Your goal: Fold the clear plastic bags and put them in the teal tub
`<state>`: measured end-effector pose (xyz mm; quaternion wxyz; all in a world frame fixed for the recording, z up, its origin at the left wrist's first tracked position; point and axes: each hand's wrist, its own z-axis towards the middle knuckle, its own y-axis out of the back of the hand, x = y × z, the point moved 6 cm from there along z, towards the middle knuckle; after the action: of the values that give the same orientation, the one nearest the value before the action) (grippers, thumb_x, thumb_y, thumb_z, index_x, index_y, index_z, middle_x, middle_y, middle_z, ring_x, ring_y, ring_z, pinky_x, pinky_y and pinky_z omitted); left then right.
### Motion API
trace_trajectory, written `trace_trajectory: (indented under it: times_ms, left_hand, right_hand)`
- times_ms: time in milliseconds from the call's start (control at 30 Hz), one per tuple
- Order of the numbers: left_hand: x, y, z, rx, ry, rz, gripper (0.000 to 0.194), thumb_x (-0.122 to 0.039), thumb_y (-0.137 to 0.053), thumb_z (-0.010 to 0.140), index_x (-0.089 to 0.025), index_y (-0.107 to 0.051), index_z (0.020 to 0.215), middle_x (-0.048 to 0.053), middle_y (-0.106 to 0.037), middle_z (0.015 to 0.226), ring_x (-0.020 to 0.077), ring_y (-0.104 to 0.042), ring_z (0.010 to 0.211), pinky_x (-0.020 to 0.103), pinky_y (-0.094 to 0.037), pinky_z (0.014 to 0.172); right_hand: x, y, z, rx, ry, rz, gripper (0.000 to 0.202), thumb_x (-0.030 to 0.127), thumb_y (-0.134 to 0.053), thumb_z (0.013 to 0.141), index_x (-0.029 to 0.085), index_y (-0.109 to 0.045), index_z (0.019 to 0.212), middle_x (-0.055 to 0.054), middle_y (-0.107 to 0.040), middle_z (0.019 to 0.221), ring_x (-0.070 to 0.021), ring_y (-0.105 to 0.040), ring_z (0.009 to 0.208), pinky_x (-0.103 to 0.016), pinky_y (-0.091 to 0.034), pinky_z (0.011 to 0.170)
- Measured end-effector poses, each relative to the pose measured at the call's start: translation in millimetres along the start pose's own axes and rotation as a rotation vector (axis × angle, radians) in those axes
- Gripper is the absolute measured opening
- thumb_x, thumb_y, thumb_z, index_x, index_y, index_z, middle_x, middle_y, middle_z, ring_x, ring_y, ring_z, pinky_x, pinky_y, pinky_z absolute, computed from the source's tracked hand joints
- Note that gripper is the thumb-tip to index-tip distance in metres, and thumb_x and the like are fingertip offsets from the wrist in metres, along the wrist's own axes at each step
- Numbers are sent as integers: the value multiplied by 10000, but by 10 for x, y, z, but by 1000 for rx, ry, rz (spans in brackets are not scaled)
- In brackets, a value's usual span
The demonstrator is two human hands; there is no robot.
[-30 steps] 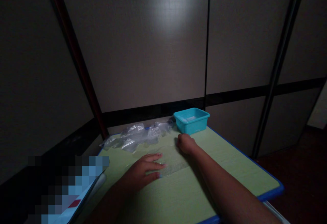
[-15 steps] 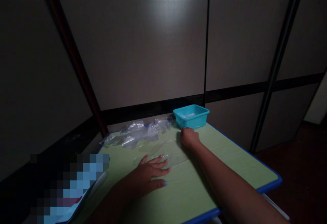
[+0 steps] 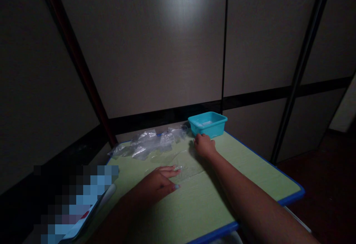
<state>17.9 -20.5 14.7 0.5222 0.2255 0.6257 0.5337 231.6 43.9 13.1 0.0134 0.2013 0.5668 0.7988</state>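
A clear plastic bag lies flat on the pale green table. At its left end rests my left hand, thumb apart from the other fingers, fingertips touching the film. My right hand is over the far part of the bag, just in front of a turquoise basin; its fingers are bent, and whether they hold any film is too small to tell. Crumpled clear plastic bags are spread along the table's back left edge.
Dark cabinet doors stand right behind the table. A light blue, partly pixelated object is at the table's left side. The table's blue rim ends at the right, above a dark reddish floor.
The fingers of my left hand have drawn closer together, leaving the thumb apart. My right hand has shifted slightly left and up, and its fingers have loosened a little.
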Motion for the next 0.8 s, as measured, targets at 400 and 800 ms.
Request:
trace_trajectory:
  times_ms: [400, 800]
  left_hand:
    - [52, -42, -2, 7, 0, 67, 285, -310, -376, 890, -271, -630, 1012, -16, -573, 1177, 175, -464, 1143, 363, -283, 993]
    - [-3, -10, 12, -71, -73, 15, 291, -297, -374, 895, -251, -635, 1015, 8, -613, 1121, 135, -517, 1087, 294, -331, 973]
  right_hand:
    - [-2, -16, 27, -40, 17, 5, 311, 386, -359, 834, 202, -544, 1002, -117, -537, 1029, -280, -472, 986, -423, -373, 767]
    - [5, -22, 23, -32, 29, 10, 303, 381, -370, 827, 208, -538, 1010, -111, -536, 1032, -276, -470, 982, -418, -371, 760]
